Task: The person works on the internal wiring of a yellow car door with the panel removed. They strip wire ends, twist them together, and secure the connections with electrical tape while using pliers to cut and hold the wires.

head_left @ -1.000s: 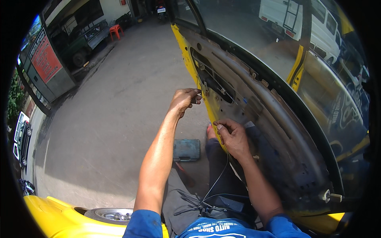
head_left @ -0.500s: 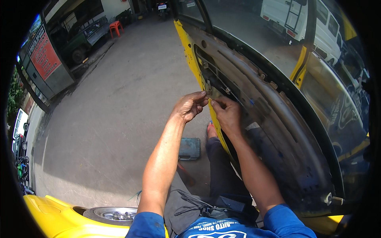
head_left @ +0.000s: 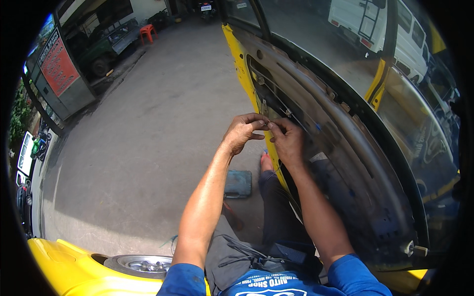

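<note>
In front of the yellow edge of an open car door (head_left: pixel 249 84), both hands meet with their fingertips together. My left hand (head_left: pixel 243 132) pinches with thumb and forefinger, its other fingers curled. Against it, my right hand (head_left: pixel 289 140) also pinches, close to the door's bare inner side. Whatever lies between the fingertips is too small to make out. The door has no trim; its dark brown inner metal (head_left: pixel 335 133) shows openings, rods and small fittings. A thin dark strand hangs just below my right hand.
A blue-green case (head_left: pixel 238 184) lies on the concrete floor (head_left: pixel 148 123) beside my leg. At lower left are a yellow car body (head_left: pixel 64 266) and a wheel (head_left: pixel 145 266). Farther off stand a red stool (head_left: pixel 148 33), a red sign (head_left: pixel 59 66) and a white van (head_left: pixel 355 24).
My hands have come closer together, and the fingertips now meet. The whole view has shifted slightly, with the door appearing a little farther right.
</note>
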`<state>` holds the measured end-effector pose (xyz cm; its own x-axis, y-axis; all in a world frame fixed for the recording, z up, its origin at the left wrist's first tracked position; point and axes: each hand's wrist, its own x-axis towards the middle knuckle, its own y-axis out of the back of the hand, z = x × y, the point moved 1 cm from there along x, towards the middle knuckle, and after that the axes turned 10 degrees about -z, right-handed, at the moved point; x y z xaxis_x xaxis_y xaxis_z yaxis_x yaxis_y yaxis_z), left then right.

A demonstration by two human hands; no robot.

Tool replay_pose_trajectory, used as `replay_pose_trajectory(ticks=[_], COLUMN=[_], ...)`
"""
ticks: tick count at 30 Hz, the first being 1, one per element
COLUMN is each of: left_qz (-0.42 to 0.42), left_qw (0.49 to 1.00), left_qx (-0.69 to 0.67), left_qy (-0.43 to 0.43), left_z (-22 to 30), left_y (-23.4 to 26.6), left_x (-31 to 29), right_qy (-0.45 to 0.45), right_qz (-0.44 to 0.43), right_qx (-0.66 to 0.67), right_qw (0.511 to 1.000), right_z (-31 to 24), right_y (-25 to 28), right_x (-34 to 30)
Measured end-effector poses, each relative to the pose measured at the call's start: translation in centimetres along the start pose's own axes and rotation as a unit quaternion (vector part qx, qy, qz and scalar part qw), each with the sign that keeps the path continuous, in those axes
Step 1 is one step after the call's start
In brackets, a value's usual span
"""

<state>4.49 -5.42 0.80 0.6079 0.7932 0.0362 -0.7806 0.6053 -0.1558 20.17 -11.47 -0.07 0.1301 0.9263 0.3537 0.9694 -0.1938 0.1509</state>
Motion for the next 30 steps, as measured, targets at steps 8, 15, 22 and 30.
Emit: replay_pose_trajectory(ticks=[8, 15, 22, 30], left_qz=[0.024, 0.062, 0.037, 0.014], left_qw=[0.999, 0.993, 0.995, 0.994], left_qx=[0.020, 0.092, 0.079, 0.072], left_qy=[-0.035, -0.035, -0.049, -0.078], left_z=[-0.6, -0.2, -0.8, -0.9], left_y=[0.2, 1.1, 1.6, 1.3], left_x=[0.6, 0.1, -0.9, -0.8], right_qy=[-0.039, 0.145, 0.042, 0.030], right_qz=[-0.048, -0.047, -0.126, -0.125], right_qx=[-0.004, -0.289, -0.215, -0.118], right_qw=[0.998, 0.945, 0.968, 0.985], right_z=[0.0, 0.3, -0.4, 0.7], right_y=[0.4, 0.9, 1.8, 1.9], right_x=[0.3, -1.0, 0.8, 0.3])
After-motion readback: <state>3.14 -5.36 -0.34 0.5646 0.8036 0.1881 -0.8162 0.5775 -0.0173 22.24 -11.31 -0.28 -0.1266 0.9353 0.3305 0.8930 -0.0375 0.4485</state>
